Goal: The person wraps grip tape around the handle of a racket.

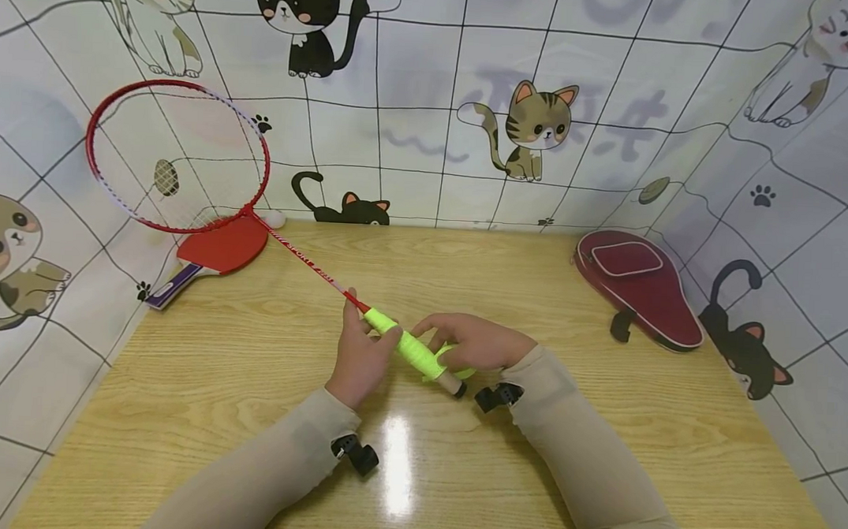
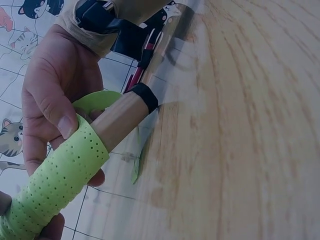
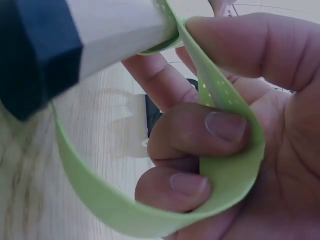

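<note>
A badminton racket (image 1: 303, 258) slants over the table, its red-rimmed head up at the far left and its handle toward me. Yellow-green perforated grip tape (image 1: 415, 349) is wound around most of that handle. Bare wood (image 2: 120, 120) shows between the last turn and the black butt end (image 2: 145, 97). My left hand (image 1: 363, 360) holds the upper part of the wrapped handle, thumb on top. At the lower edge of the wrap, my right hand (image 1: 480, 343) grips the tape's loose strip (image 3: 230, 175), with fingers curled over it. The strip's free length loops below the butt.
At the back left lie a red table tennis bat (image 1: 229, 248) and a white ball (image 1: 275, 219), partly beneath the racket head. A dark red bat case (image 1: 636, 286) rests on the right of the wooden table (image 1: 247, 415). Cat-patterned, tiled-look walls (image 1: 418, 83) stand behind and on both sides.
</note>
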{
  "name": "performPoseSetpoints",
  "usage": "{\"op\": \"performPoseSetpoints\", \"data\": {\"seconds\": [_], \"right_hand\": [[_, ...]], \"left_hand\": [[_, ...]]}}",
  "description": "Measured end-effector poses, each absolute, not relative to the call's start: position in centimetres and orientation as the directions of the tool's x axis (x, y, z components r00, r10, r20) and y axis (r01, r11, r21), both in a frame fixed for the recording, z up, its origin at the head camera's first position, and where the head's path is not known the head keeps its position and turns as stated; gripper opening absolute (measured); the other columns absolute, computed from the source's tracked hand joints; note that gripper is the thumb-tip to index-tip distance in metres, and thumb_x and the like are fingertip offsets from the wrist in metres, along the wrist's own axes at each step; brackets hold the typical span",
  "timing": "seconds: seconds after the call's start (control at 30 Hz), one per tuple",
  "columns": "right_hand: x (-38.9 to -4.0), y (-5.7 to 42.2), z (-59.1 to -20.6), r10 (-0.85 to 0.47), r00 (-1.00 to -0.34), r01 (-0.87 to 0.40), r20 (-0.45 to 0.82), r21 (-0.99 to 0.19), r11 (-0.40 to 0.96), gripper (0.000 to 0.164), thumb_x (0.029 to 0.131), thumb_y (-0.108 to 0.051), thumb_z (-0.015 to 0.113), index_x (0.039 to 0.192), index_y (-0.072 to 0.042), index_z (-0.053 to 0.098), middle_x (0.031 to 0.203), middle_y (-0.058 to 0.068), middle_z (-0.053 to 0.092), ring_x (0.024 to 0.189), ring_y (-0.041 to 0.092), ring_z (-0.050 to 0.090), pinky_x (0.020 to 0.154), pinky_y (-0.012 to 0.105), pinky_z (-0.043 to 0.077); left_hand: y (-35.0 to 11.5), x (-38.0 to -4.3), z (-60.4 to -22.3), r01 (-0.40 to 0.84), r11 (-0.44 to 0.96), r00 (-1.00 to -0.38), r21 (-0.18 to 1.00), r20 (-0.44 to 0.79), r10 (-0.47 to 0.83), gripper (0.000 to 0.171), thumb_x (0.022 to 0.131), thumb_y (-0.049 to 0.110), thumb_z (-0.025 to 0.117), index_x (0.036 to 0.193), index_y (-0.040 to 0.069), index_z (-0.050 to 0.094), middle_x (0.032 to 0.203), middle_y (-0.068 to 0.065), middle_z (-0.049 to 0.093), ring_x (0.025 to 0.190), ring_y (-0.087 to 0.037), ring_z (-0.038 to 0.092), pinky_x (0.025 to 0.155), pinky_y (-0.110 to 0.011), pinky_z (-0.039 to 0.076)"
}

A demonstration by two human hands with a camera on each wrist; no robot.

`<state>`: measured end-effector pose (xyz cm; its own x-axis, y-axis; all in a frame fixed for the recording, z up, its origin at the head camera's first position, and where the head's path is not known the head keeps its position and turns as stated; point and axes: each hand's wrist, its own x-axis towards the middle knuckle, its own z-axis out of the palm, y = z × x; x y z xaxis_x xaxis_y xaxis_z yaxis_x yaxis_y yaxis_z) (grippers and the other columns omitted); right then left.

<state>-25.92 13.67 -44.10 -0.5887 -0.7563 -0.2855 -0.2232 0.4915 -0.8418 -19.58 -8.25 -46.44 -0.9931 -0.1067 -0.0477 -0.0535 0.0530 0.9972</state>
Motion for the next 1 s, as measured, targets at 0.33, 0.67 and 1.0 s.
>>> {"op": "performPoseSetpoints", "data": {"seconds": [0.33,0.67,1.0], "right_hand": [[-25.83,13.87,-43.95,-0.746,-0.591,-0.199,-0.307,-0.84,0.504,0.066,0.088,0.004,0.056,0.148,-0.024,0.055,0.116,0.006,0.074,0.093,0.021,0.069,0.074,0.037,0.056],[-25.84,13.96,-43.8,-0.734,-0.594,-0.189,-0.329,-0.83,0.525,0.065,0.091,0.001,0.058,0.149,-0.028,0.054,0.12,0.007,0.072,0.091,0.021,0.069,0.074,0.037,0.056],[-25.79,13.68,-43.94,-0.748,-0.587,-0.217,-0.309,-0.83,0.514,0.064,0.092,0.0,0.064,0.149,-0.027,0.053,0.118,0.007,0.071,0.087,0.021,0.068,0.072,0.039,0.057]], "left_hand": [[-8.2,-19.58,-46.53,-0.051,0.054,-0.992,0.997,-0.045,-0.116,0.101,0.097,0.008,0.067,0.17,0.016,-0.003,0.135,-0.029,0.06,0.104,-0.033,0.069,0.088,-0.034,0.055],[-8.32,-19.79,-46.61,-0.066,0.063,-0.992,0.996,-0.058,-0.113,0.096,0.1,0.01,0.066,0.169,0.017,0.001,0.135,-0.027,0.062,0.105,-0.035,0.069,0.088,-0.035,0.055],[-8.35,-19.94,-46.7,-0.083,0.026,-0.99,0.996,-0.08,-0.115,0.096,0.096,0.005,0.063,0.169,0.016,0.002,0.134,-0.027,0.063,0.102,-0.03,0.069,0.084,-0.032,0.053]]}}
